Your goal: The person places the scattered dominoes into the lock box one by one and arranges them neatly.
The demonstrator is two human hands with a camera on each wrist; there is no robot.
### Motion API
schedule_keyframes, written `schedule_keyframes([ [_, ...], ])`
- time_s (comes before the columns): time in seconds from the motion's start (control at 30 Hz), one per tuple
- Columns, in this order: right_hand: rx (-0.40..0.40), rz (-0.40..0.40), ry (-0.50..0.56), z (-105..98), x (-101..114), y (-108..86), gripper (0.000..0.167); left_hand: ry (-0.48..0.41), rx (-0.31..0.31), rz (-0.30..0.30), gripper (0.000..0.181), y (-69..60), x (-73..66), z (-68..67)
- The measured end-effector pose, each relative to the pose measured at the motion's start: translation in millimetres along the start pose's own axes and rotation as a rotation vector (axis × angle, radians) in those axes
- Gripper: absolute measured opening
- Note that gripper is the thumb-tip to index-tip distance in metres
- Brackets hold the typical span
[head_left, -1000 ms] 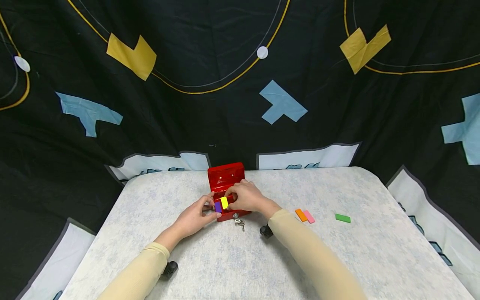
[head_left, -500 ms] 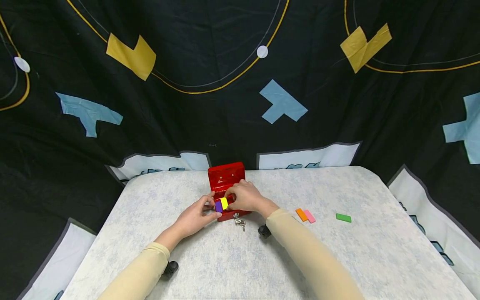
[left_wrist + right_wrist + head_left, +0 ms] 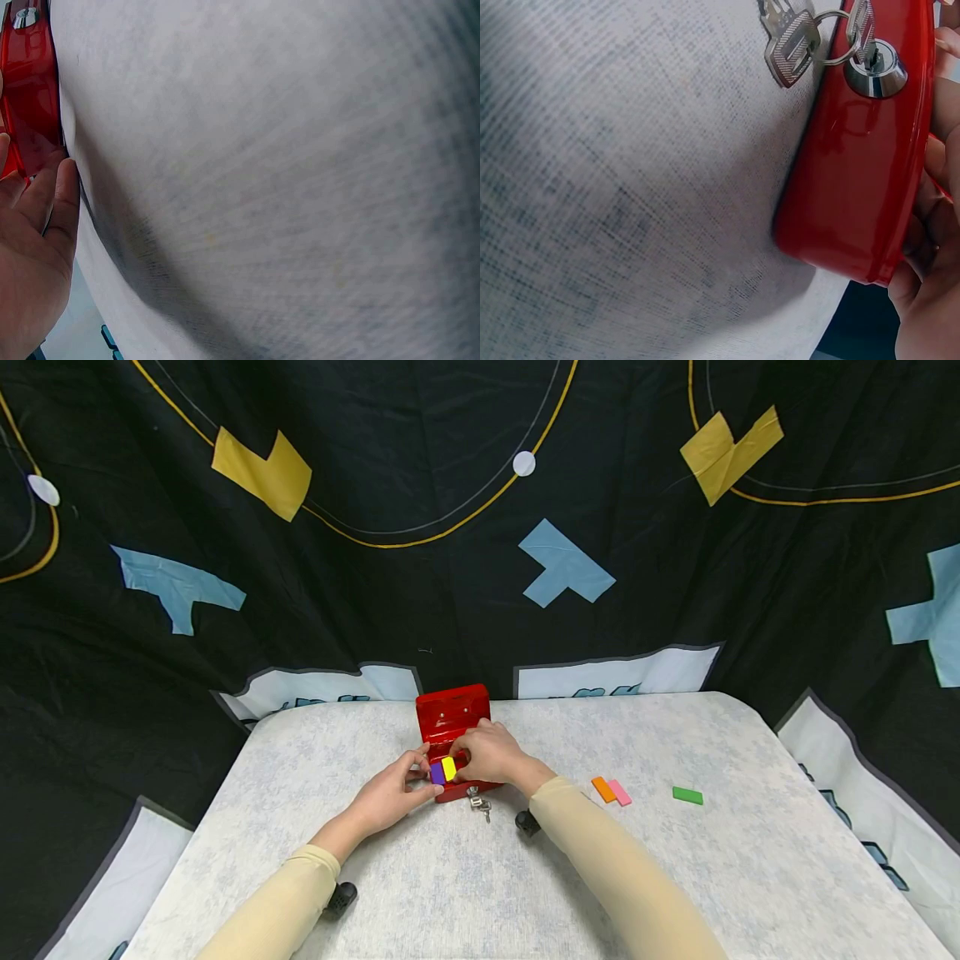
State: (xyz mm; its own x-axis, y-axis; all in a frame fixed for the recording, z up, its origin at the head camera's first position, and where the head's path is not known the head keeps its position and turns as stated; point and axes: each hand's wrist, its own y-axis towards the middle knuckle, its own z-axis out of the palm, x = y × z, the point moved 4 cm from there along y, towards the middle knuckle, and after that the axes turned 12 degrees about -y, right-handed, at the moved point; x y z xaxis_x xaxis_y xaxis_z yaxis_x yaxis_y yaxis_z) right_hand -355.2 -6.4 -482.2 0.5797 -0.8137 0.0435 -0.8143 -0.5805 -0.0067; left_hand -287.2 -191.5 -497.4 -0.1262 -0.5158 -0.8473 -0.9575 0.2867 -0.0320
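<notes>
An open red box (image 3: 452,708) has its lid raised at the back of the table. Over its left end stand a purple block (image 3: 437,773) and, beside it, a yellow block (image 3: 449,768). The left hand (image 3: 386,795) grips the box's left end, thumb at the front corner; in the left wrist view, the hand's fingers (image 3: 66,187) lie along the red side (image 3: 31,94). Reaching in from the right, the right hand (image 3: 493,755) pinches the yellow block, its fingertips partly hidden. Keys (image 3: 791,46) hang from the front lock (image 3: 876,69) in the right wrist view.
On the table (image 3: 420,893), right of the box, lie an orange block (image 3: 602,789) and a pink block (image 3: 619,792) side by side. A green block (image 3: 687,795) lies farther right. Behind the table hangs a dark cloth (image 3: 420,610).
The yellow block and the right hand's fingertips have lowered slightly beside the purple block. The left hand stays at the box's left end.
</notes>
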Motion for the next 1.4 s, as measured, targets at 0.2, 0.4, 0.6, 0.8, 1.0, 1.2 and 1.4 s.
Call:
schedule_keyframes([
  [0.2,-0.001,0.005,-0.015,0.2,0.8,0.9,0.041,0.000,-0.003,0.000,0.041,-0.3,0.1,0.0],
  [0.4,0.004,0.004,-0.023,1.3,0.8,1.9,0.040,-0.002,-0.001,-0.007,0.041,-0.3,0.0,-0.2],
  [0.6,0.004,0.006,-0.031,1.7,1.0,2.1,0.039,0.012,-0.001,0.004,0.042,0.2,-0.1,-0.6],
  [0.8,0.010,0.007,-0.025,1.8,1.7,1.3,0.038,0.014,-0.002,0.008,0.042,0.6,0.8,-0.3],
  [1.0,0.013,0.008,-0.020,2.2,2.1,1.7,0.037,0.017,0.000,0.005,0.042,0.7,0.8,-0.3],
  [1.2,0.013,0.013,-0.023,3.6,1.9,2.2,0.037,0.021,0.002,0.000,0.042,1.0,1.7,0.1],
  [1.4,0.017,0.014,-0.024,4.2,2.3,2.5,0.036,0.022,0.004,0.002,0.042,1.2,2.1,0.0],
])
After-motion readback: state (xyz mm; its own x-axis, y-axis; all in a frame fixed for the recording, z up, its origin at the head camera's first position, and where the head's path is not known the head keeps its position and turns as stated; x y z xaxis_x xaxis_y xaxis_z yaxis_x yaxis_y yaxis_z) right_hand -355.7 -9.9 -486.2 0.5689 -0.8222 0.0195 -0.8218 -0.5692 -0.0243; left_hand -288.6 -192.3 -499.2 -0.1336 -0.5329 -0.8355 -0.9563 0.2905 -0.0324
